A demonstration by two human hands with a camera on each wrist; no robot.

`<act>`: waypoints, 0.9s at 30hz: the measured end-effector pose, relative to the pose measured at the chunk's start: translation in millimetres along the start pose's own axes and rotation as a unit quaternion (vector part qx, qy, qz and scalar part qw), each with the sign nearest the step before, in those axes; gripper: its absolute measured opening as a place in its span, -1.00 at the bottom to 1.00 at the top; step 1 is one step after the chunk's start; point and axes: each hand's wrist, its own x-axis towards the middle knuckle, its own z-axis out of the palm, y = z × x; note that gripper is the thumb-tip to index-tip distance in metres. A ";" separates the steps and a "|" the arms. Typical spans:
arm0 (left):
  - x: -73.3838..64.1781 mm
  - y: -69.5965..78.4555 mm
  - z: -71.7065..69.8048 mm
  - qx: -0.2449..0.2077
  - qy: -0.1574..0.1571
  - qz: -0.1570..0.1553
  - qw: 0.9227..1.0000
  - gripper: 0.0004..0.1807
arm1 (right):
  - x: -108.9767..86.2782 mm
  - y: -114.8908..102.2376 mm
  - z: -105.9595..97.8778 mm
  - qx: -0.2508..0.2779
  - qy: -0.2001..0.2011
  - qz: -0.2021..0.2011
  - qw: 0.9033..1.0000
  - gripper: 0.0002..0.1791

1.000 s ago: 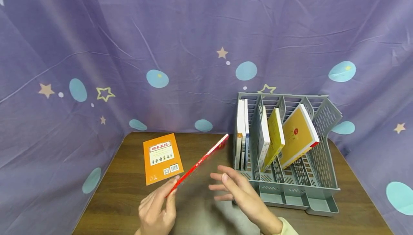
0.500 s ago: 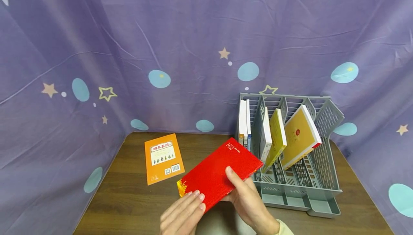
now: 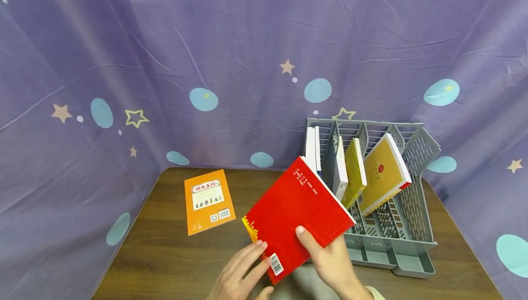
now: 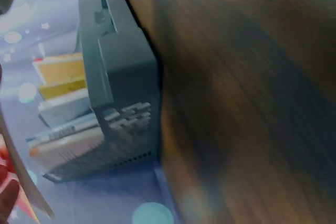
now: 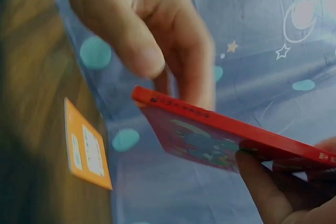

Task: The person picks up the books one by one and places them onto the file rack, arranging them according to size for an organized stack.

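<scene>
A thin red book [image 3: 294, 217] is held tilted above the table in the head view, its barcode corner toward me. My right hand [image 3: 336, 265] grips its right edge, thumb on the red cover and fingers underneath. At the lower-left corner, the fingers of my left hand [image 3: 241, 272] lie against the cover beside the barcode, with the thumb apart from the book. From the right wrist view, the red book's spine [image 5: 236, 127] and an illustrated underside show. That view also has my left hand [image 5: 157, 35] over the book, fingers passing behind it.
A grey desktop file rack [image 3: 373, 240] stands at the right, with several books upright or leaning in its slots, including a yellow book [image 3: 381, 171]. An orange book [image 3: 209, 203] lies flat on the wooden table [image 3: 165, 259] at the left. A purple patterned curtain [image 3: 231, 52] hangs behind.
The red book has turned from edge-on to showing its cover. My right hand, earlier apart from it, has taken hold of its right side. The left hand has loosened its pinch and shifted right.
</scene>
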 end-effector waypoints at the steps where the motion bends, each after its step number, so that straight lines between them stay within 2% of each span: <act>1: -4.1 -3.5 0.7 -0.002 -0.002 -0.013 1.000 -0.57 | -1.4 -1.1 -3.2 -0.008 0.000 -0.013 1.000 -0.59; 4: -15.5 -18.2 0.3 0.021 -0.006 -0.050 0.999 -0.57 | -6.1 -5.4 -13.7 -0.039 0.016 -0.037 0.998 -0.58; 5: -19.1 -23.7 -1.1 0.032 -0.012 -0.073 0.997 -0.58 | -8.1 -7.1 -17.2 -0.050 0.028 -0.038 0.998 -0.57; 7: -27.7 -34.4 -6.2 0.058 -0.036 -0.140 0.988 -0.61 | -12.2 -11.0 -24.5 -0.077 0.055 -0.039 0.995 -0.56; 8: -32.1 -40.4 -9.4 0.073 -0.053 -0.179 0.980 -0.62 | -14.4 -12.9 -28.2 -0.092 0.074 -0.038 0.992 -0.54; 11: -46.1 -60.4 -17.7 0.124 -0.103 -0.288 0.944 -0.58 | -21.6 -19.1 -40.2 -0.138 0.148 -0.008 0.979 -0.48; 13: -56.2 -74.4 -21.0 0.150 -0.135 -0.345 0.917 -0.54 | -24.9 -22.0 -49.4 -0.158 0.195 0.023 0.968 -0.42; 15: -65.6 -87.8 -22.6 0.166 -0.164 -0.396 0.888 -0.51 | -27.1 -25.1 -59.5 -0.154 0.235 0.049 0.958 -0.38; 18: -78.1 -105.0 -23.5 0.173 -0.203 -0.470 0.841 -0.43 | -28.2 -30.8 -74.7 -0.122 0.280 0.047 0.951 -0.34; 20: -85.1 -115.0 -23.2 0.177 -0.224 -0.501 0.817 -0.36 | -28.9 -34.9 -85.5 -0.097 0.303 0.014 0.948 -0.31; 21: -88.3 -119.9 -22.5 0.179 -0.231 -0.512 0.807 -0.34 | -29.6 -37.0 -91.0 -0.092 0.312 -0.005 0.945 -0.29; 23: -93.3 -128.9 -20.5 0.186 -0.244 -0.524 0.795 -0.28 | -31.0 -40.3 -101.9 -0.080 0.329 -0.038 0.940 -0.25; 27: -99.9 -143.2 -15.8 0.204 -0.252 -0.536 0.779 -0.22 | -34.1 -44.3 -123.7 -0.067 0.375 -0.080 0.921 -0.21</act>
